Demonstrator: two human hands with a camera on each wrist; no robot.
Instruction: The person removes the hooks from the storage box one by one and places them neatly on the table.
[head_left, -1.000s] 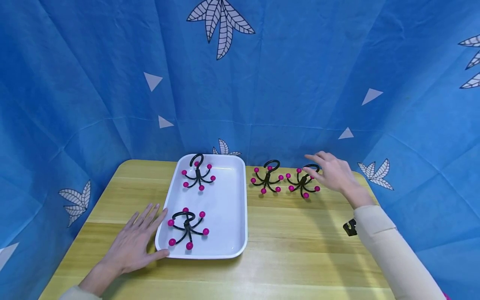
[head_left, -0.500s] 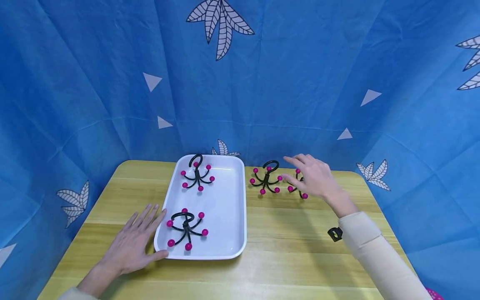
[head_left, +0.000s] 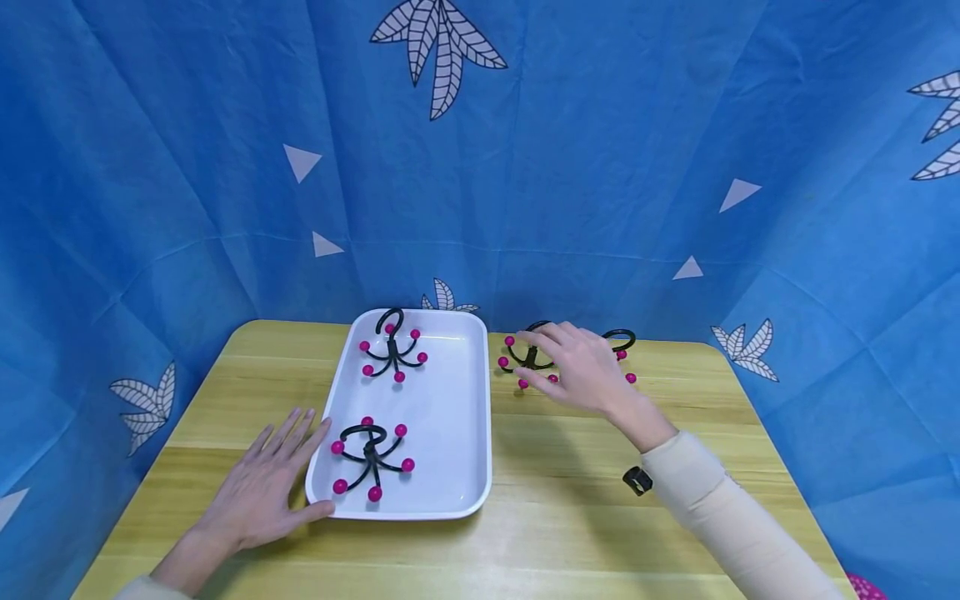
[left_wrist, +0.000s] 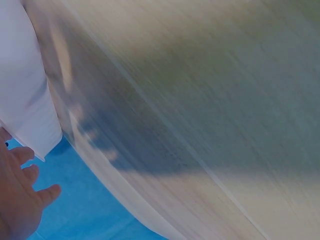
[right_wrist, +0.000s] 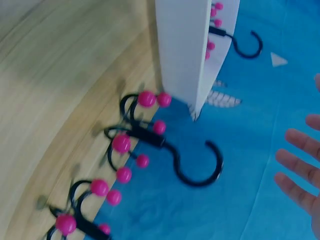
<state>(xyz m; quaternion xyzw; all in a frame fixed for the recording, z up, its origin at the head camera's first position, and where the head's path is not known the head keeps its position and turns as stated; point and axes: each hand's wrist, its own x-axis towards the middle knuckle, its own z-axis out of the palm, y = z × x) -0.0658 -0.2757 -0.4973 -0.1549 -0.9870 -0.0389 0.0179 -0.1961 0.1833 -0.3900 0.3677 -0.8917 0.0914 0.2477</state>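
Note:
My left hand [head_left: 255,492] lies with spread fingers at the left side of a white tray [head_left: 450,433], thumb on its front corner. Inside the tray stand two black hook hangers with curved arms and pink ball tips, one hanger [head_left: 392,348] at the back and another hanger [head_left: 370,452] in front. My right hand [head_left: 581,371] reaches over the table, holding nothing, its relaxed fingers overlapping a third hanger [head_left: 531,358] in the head view. The right wrist view shows these fingers [right_wrist: 295,160] apart from that hanger's hook. Behind the hand, a further hanger [head_left: 621,338] is partly hidden.
The wooden table [head_left: 540,533] carries all of this. A blue curtain [head_left: 600,167] with leaf prints hangs close behind and beside it. A black band-like piece [head_left: 637,481] shows under the right sleeve. Something pink [head_left: 866,587] appears at the lower right edge.
My right hand has moved left, from over the far right hanger to the one nearer the tray. My left hand and the tray stay in place.

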